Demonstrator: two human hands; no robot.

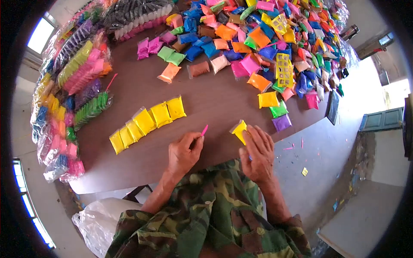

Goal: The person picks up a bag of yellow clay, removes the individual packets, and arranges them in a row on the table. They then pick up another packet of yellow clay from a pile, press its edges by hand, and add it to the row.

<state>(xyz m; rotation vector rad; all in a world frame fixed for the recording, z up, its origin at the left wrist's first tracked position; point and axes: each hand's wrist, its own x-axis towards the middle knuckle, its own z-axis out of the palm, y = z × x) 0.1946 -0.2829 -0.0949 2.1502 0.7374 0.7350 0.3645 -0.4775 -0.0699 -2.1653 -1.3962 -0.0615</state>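
My left hand [185,151] is closed in a pinch on a small pink plastic stick [204,130], whose tip points away from me. To its right, my right hand [259,155] has its fingers bent over a small yellow packet [238,130]; the packet's lower end is hidden behind them. A bit of blue shows beside the right thumb, too small to name. Left of my hands, several yellow packets [146,121] lie overlapping in a slanting row on the brown table [206,99].
A large heap of coloured packets [258,38] covers the far right, with yellow printed cards [284,71] on it. Bagged bundles of packets [81,69] line the left edge. A dark flat device [332,106] sits at the right edge. A white plastic bag [101,221] is below left.
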